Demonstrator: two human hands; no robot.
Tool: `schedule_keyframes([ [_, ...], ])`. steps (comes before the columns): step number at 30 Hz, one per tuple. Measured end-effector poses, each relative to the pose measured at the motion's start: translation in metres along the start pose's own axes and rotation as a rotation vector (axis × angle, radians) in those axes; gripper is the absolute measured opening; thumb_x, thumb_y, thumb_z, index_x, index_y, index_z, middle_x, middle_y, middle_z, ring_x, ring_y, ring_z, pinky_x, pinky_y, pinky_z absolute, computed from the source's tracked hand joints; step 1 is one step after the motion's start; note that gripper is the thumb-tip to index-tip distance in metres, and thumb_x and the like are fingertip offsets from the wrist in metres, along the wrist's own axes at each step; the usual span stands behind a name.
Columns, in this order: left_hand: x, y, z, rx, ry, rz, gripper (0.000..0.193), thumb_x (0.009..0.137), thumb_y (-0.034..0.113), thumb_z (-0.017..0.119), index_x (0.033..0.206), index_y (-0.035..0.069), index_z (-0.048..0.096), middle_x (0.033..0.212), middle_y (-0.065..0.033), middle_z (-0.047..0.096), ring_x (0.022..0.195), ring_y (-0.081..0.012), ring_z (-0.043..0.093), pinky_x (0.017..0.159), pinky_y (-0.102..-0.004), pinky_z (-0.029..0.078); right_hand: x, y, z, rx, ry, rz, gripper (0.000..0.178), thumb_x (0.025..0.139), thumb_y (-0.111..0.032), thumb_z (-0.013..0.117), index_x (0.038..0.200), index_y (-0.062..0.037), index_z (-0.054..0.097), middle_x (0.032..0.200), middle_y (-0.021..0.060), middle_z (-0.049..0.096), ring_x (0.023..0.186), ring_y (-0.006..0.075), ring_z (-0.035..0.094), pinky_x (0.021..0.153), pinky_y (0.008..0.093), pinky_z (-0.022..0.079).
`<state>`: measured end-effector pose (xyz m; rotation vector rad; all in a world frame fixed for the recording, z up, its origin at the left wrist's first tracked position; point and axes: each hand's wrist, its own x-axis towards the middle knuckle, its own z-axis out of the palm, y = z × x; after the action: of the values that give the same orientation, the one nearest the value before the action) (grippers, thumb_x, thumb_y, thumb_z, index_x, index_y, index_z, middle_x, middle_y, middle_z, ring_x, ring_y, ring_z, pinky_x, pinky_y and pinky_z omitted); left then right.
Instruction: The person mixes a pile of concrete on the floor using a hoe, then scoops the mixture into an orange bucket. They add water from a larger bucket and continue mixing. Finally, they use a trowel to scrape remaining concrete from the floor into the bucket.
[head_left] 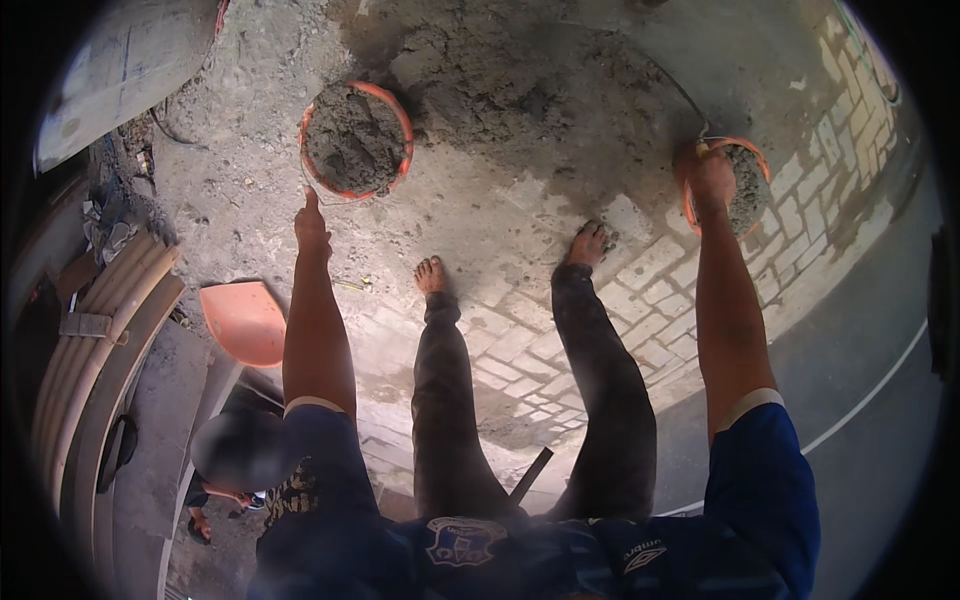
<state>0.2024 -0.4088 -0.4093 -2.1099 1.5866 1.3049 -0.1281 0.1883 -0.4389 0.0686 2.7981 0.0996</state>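
Note:
Two orange buckets filled with wet grey mortar stand apart on the ground. At the near left rim of the left bucket [408,125], my left hand [313,232] is mostly curled, one finger reaching to the thin wire handle [345,203]. My right hand [710,180] is closed at the right bucket [763,160], over its rim, around the handle with its pale grip [703,148]. Mortar [748,190] shows beside that hand. My fingers' undersides are hidden in both places. My bare feet [430,275] are planted between the buckets.
A heap of wet mortar [500,80] spreads beyond the buckets. An orange dustpan-shaped scoop [245,322] lies by my left forearm. Long boards [110,320] are stacked at the far left. Another person [235,455] is low at the lower left. Pale paving [640,280] borders grey road [860,350].

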Motion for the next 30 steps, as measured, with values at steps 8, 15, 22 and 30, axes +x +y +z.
schedule_keyframes([
  [8, 0.006, 0.028, 0.015, -0.328, -0.08, 0.005, 0.107, 0.083, 0.069, 0.064, 0.155, 0.004, 0.019, 0.147, -0.0238, 0.04, 0.134, -0.0389, 0.041, 0.107, -0.0543, 0.036, -0.023, 0.068, -0.029, 0.804, 0.134, 0.305, 0.025, 0.083, -0.019, 0.06, 0.098, 0.0014, 0.06, 0.088, 0.0168, 0.067, 0.076, 0.0313, 0.065, 0.07, 0.0437, 0.052],
  [15, 0.028, 0.018, 0.01, -0.257, 0.155, -0.146, 0.106, 0.079, 0.064, 0.071, 0.148, -0.006, 0.03, 0.147, -0.0227, 0.042, 0.131, -0.0388, 0.045, 0.105, -0.0563, 0.037, -0.045, 0.204, -0.039, 1.734, -0.398, 0.639, 0.019, 0.083, -0.008, 0.065, 0.101, -0.0049, 0.06, 0.087, 0.0084, 0.062, 0.082, 0.0237, 0.061, 0.076, 0.0355, 0.049],
  [22, 0.027, 0.002, -0.004, -0.638, 0.061, -0.087, 0.057, 0.092, 0.054, 0.061, 0.113, 0.001, 0.052, 0.088, -0.0086, 0.05, 0.074, -0.0252, 0.054, 0.079, -0.0475, 0.05, -0.039, 0.136, -0.063, 1.847, -0.328, 0.733, 0.017, 0.082, -0.008, 0.065, 0.098, -0.0024, 0.059, 0.09, 0.01, 0.061, 0.089, 0.0249, 0.059, 0.084, 0.037, 0.047],
  [30, -0.064, 0.068, 0.044, -0.907, -0.215, 0.121, 0.025, 0.101, 0.031, 0.055, 0.089, 0.008, 0.058, 0.063, 0.0008, 0.045, 0.057, -0.0178, 0.047, 0.061, -0.0392, 0.047, -0.035, 0.159, -0.046, 1.583, -0.371, 0.795, 0.01, 0.081, -0.01, 0.06, 0.088, -0.0055, 0.055, 0.079, 0.0092, 0.059, 0.069, 0.0234, 0.057, 0.066, 0.0354, 0.05],
])
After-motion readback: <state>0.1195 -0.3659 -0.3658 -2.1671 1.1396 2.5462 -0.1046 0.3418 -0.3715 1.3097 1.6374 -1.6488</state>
